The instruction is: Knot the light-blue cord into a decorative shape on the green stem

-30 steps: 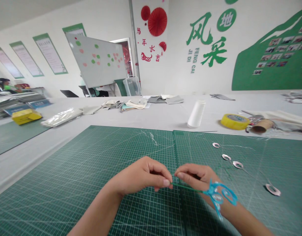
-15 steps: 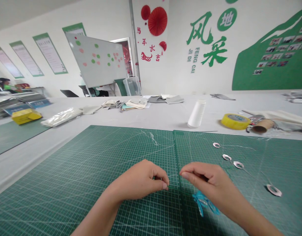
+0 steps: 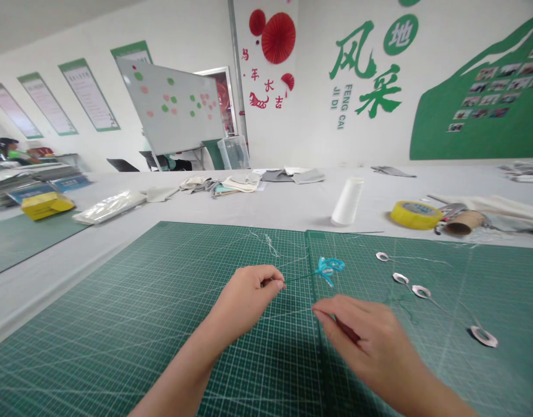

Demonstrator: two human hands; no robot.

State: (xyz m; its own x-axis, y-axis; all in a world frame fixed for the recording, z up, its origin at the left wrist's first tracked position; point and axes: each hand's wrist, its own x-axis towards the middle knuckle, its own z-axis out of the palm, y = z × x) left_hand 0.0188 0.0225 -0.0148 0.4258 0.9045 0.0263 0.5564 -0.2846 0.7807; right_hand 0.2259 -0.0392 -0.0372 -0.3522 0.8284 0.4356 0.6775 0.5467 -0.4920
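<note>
My left hand (image 3: pixel 255 289) pinches the end of a thin dark green stem (image 3: pixel 299 277). At the stem's other end is a bright blue looped ornament (image 3: pixel 329 268), shaped like a flower or butterfly, raised over the green cutting mat (image 3: pixel 197 255). Lower and to the right, my right hand (image 3: pixel 357 330) has thumb and forefinger pressed together, apart from the ornament; anything between these fingertips is too small to make out. Behind that hand, loose green thread (image 3: pixel 408 307) lies on the mat.
Several pale rings with threads, one a ring (image 3: pixel 482 336) at far right, lie on the mat. Beyond stand a white thread cone (image 3: pixel 347 201), a yellow tape roll (image 3: pixel 416 215) and a cardboard tube (image 3: pixel 465 222). A yellow box (image 3: pixel 47 205) is at left.
The blue ornament has swung from beneath my right hand up and away to the far side. My left hand has moved up and slightly left; my right hand has shifted slightly lower.
</note>
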